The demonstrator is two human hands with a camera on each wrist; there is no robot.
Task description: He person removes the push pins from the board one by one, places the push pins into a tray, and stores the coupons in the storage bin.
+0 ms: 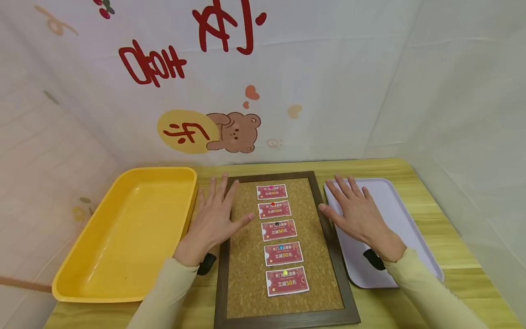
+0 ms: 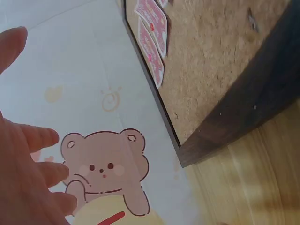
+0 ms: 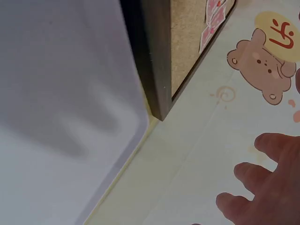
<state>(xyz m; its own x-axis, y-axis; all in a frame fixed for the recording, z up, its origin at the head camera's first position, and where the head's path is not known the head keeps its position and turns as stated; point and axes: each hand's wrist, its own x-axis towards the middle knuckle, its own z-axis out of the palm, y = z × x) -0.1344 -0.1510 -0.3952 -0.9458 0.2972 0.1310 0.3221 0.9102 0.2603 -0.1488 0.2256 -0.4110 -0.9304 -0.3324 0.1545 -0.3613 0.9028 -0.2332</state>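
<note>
A cork board with a dark wooden frame lies on the table. Several red-and-white paper coupons run down it in a column, each with a small coloured pushpin, such as the yellow-green pushpin nearest me, at its upper part. My left hand spreads its fingers over the board's left edge and holds nothing. On the other side, my right hand also has fingers spread, between the board's right edge and a pale lilac tray. In the right wrist view, finger shadows fall on the tray.
To the left stands a large yellow tray with raised walls. The wooden-patterned table meets a white curtain printed with a bear and red characters at the back. Similar pale sheets hang on both sides.
</note>
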